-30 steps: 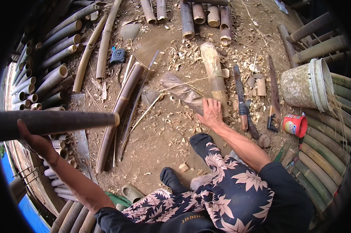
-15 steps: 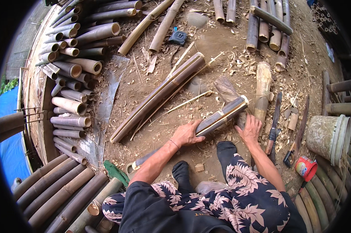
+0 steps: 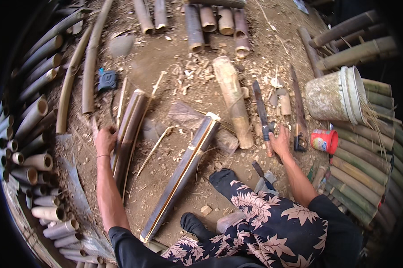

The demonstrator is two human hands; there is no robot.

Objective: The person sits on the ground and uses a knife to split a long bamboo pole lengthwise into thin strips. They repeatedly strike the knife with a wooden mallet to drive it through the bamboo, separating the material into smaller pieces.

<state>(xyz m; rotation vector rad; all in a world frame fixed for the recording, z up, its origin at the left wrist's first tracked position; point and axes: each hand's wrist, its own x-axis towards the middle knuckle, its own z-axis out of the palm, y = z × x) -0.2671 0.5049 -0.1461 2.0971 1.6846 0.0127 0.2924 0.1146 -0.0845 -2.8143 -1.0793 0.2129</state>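
Note:
My left hand [image 3: 106, 142] reaches down at the left side of a dark bamboo tube [image 3: 131, 129] with a long pale slit; its fingers are curled, and what they hold, if anything, is hidden. Beside the wooden handle of a long dark-bladed knife [image 3: 260, 107] is my right hand [image 3: 280, 142], fingers somewhat apart, thumb side close to the handle. Between my arms a second slit bamboo tube [image 3: 182, 176] lies slantwise on the ground, its far end by a brown wooden block [image 3: 188, 115]. Neither hand touches that tube.
A thick pale log [image 3: 232, 100] lies ahead of the block. To the right are another long blade [image 3: 296, 96], a red tin [image 3: 324, 141] and a dirty white bucket [image 3: 333, 94]. Stacked bamboo [image 3: 38, 111] fills the left. A dark tape measure [image 3: 107, 80] lies farther off among shavings.
The view has turned to the right. My left hand has let go of the nearer tube and moved left to the other one. My right hand has gone from the wooden block to the knife handle.

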